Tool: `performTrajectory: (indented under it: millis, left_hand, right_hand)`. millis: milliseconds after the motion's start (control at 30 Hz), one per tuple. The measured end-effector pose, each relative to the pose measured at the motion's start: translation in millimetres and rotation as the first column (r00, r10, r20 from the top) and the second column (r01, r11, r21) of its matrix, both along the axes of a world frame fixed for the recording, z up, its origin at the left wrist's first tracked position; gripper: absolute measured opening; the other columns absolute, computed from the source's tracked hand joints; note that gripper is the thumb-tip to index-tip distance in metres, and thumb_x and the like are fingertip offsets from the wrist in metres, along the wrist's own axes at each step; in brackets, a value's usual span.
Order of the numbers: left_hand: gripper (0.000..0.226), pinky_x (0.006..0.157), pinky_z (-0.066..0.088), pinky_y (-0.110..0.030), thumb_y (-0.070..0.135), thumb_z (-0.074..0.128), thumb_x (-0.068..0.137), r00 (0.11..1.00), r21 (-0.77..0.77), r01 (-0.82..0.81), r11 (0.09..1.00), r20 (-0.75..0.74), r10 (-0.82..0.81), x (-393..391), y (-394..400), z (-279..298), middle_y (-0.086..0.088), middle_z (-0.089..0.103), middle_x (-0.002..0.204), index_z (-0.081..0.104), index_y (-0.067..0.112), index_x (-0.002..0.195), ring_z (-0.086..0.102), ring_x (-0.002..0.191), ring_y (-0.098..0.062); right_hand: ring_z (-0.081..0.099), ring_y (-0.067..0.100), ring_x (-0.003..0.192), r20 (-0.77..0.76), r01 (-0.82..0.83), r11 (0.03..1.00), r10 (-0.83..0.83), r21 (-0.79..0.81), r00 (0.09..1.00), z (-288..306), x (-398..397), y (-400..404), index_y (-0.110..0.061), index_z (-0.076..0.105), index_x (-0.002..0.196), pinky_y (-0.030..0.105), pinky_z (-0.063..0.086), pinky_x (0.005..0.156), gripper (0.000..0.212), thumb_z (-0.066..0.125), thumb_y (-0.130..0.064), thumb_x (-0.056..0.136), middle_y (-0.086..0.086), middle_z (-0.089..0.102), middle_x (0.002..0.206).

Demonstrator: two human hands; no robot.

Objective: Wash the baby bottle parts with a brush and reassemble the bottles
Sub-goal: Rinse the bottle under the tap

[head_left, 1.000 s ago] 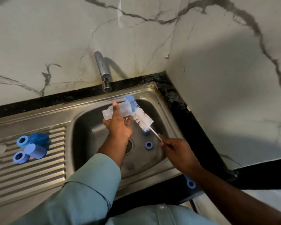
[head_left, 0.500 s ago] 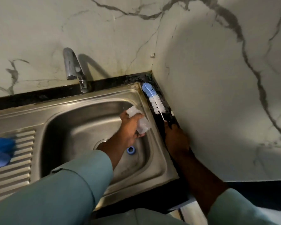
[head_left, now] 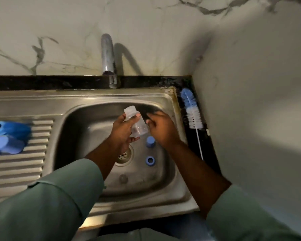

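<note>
head view. the clear bottle [head_left: 135, 122] is held over the middle of the sink basin [head_left: 87, 129], tilted, its long axis running from the threaded open neck at upper left, toward the tap [head_left: 108, 60], down to its base at lower right. the left hand [head_left: 123, 133] grasps it, thumb and fingers curled round the body below the neck. the right hand [head_left: 162, 129] is just beside the bottle's base; its fingers are blurred and loosely curled with nothing seen in them, and i cannot tell whether they touch the bottle.

against half a second ago: the brush [head_left: 192, 117] is out of the right hand and lies on the dark counter strip [head_left: 210, 153] along the sink's right edge, blue tip toward the back corner, thin handle toward the front edge. the right hand has come over the basin.

on the basin floor a blue cap [head_left: 150, 141] and a blue ring [head_left: 150, 161] sit right of the drain [head_left: 124, 156], near each other, apart. a small clear piece [head_left: 123, 178] lies nearer the front wall. blue parts [head_left: 9, 136] rest on the ribbed drainboard [head_left: 21, 167] at its left edge. the left half of the basin floor is bare steel; the wall [head_left: 250, 101] stands close along the strip's right side.
</note>
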State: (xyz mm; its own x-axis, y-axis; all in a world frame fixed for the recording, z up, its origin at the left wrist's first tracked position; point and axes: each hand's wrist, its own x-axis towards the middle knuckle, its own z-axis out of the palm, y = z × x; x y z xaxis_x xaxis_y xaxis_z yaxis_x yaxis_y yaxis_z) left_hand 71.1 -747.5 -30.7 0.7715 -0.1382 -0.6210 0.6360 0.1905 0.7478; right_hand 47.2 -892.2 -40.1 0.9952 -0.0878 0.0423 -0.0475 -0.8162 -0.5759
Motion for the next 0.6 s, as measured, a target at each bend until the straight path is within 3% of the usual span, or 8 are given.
performTrajectory:
  millis: [133,200,300,433,533,600]
  left_hand:
    - [0.042,0.071,0.055,-0.035,0.036,0.066,0.091,0.998,-0.013,-0.059,0.998,0.010,0.060,25,28,-7,-0.008,0.068,0.119,0.058,0.018,0.129,0.067,0.102,-0.026]
    - [0.042,0.070,0.055,-0.035,0.035,0.066,0.091,0.997,-0.007,-0.077,0.997,-0.006,0.077,35,37,-12,-0.010,0.067,0.117,0.057,0.016,0.128,0.066,0.101,-0.027]
    - [0.041,0.071,0.055,-0.036,0.036,0.068,0.090,0.994,-0.021,-0.104,0.994,-0.045,0.103,50,45,-26,-0.009,0.066,0.113,0.057,0.017,0.125,0.067,0.096,-0.025]
    - [0.046,0.069,0.056,-0.037,0.040,0.068,0.089,0.979,-0.043,-0.169,0.985,-0.120,0.163,61,46,-45,-0.009,0.065,0.116,0.054,0.017,0.127,0.066,0.101,-0.028]
    - [0.040,0.061,0.055,-0.030,0.037,0.066,0.091,0.962,-0.097,-0.222,0.970,-0.181,0.202,65,44,-53,-0.009,0.066,0.112,0.059,0.016,0.124,0.066,0.096,-0.026]
    - [0.039,0.055,0.053,-0.025,0.035,0.066,0.092,0.951,-0.140,-0.258,0.956,-0.214,0.225,65,43,-56,-0.009,0.067,0.109,0.060,0.014,0.124,0.065,0.091,-0.022]
  right_hand:
    - [0.050,0.024,0.124,-0.037,-0.027,0.973,0.037,0.231,0.999,23,77,50,-0.007,0.051,0.135,0.031,0.036,0.108,0.041,0.053,-0.011,0.095,0.014,0.055,0.134]
    - [0.050,0.026,0.122,0.025,-0.059,0.965,0.055,0.256,0.998,26,114,66,-0.008,0.050,0.135,0.034,0.040,0.106,0.040,0.051,-0.009,0.095,0.015,0.054,0.133]
    - [0.054,0.031,0.117,0.039,-0.204,0.975,0.201,0.087,0.979,12,157,84,-0.005,0.055,0.129,0.040,0.044,0.102,0.035,0.050,-0.009,0.095,0.018,0.055,0.128]
    - [0.028,0.030,0.142,-0.021,-0.499,0.826,0.512,-0.262,0.859,-16,184,83,-0.021,0.039,0.145,0.043,0.016,0.120,0.056,0.045,-0.005,0.091,0.008,0.040,0.149]
    - [0.019,0.022,0.145,-0.173,-0.549,0.807,0.521,-0.218,0.836,-21,198,79,-0.032,0.032,0.146,0.038,0.008,0.121,0.056,0.037,-0.015,0.093,0.002,0.033,0.154]
    - [0.019,0.023,0.145,-0.162,-0.588,0.759,0.566,-0.280,0.808,-25,205,77,-0.032,0.029,0.148,0.041,0.011,0.120,0.061,0.040,-0.013,0.091,0.001,0.032,0.154]
